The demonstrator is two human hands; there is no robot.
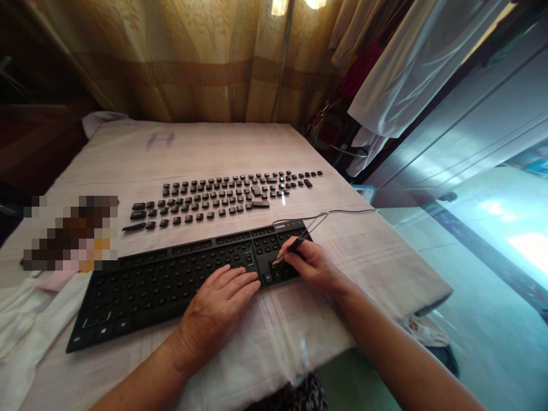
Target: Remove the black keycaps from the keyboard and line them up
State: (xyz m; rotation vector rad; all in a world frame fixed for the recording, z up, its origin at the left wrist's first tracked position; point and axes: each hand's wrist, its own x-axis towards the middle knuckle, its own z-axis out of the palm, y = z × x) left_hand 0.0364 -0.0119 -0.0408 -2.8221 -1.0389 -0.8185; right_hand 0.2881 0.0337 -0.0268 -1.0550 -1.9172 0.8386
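Observation:
A black keyboard [141,291] lies at a slant on the cloth, most of its keycaps off and the sockets bare. My left hand [226,291] lies flat across its lower middle, fingers stretched out. Over the arrow-key area, my right hand [310,262] pinches a wire keycap puller [296,244] with a black grip. The puller's thin wires stick up toward the back right, and its lower end reaches the keys. A few keycaps [268,278] remain around there, partly hidden by my fingers. Behind the keyboard, loose black keycaps [205,204] are laid out in rows.
A pale cloth [240,145] covers the table. The keyboard's cable [351,211] runs off to the right edge. At the left are a blurred-out patch [71,234] and white fabric [25,319]. Patterned curtains [171,63] hang behind, with white clothes [406,74] at the right.

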